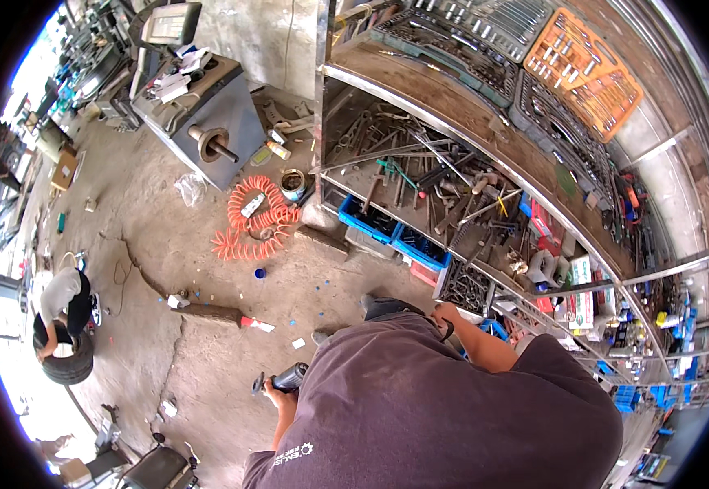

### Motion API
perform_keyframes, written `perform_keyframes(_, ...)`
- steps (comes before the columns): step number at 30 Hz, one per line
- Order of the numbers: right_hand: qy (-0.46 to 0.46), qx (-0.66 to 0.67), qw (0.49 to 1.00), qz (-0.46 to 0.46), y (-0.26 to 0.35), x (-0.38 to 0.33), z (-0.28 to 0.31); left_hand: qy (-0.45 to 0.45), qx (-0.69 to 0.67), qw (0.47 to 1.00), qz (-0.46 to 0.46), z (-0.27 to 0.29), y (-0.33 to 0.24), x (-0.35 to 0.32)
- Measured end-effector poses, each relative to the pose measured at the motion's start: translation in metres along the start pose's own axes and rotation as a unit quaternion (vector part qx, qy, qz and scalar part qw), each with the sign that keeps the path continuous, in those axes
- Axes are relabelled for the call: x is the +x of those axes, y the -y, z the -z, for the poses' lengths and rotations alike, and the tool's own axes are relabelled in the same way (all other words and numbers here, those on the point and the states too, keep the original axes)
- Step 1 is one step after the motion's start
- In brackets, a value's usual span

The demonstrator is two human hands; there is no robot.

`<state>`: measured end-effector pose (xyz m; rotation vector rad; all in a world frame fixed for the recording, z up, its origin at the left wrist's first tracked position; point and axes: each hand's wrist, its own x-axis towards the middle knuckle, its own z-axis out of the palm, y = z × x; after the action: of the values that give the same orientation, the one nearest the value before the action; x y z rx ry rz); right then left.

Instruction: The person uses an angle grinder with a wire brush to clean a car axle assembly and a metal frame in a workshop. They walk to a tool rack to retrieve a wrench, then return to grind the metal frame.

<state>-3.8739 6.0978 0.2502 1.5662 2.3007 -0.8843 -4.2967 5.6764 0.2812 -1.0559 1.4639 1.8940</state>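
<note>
Low in the middle, my left hand is wrapped round a dark power tool with a rounded body, held beside my left side above the floor. Its exact kind is hard to make out. My right hand is at my waist on the right, against my dark trousers, with a dark band at the wrist. What its fingers do is too small and partly hidden to tell. My dark shirt fills the lower middle.
Shelving with socket sets, an orange tool case, loose tools and blue bins stands close on the right. An orange coiled hose, a can and a wooden block lie ahead. Far left, a person bends over a tyre.
</note>
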Motion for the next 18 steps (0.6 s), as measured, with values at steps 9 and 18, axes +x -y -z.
perform_keyframes(9,0.040,0.133,0.979,-0.147,-0.001,-0.103,-0.028,0.056,0.070,0.996,0.028,-0.013,-0.060,0.030)
perform_keyframes(18,0.001,0.407,0.865,-0.294,0.028,-0.142,-0.051,0.034,0.053,0.995,0.076,0.003,-0.080,0.073)
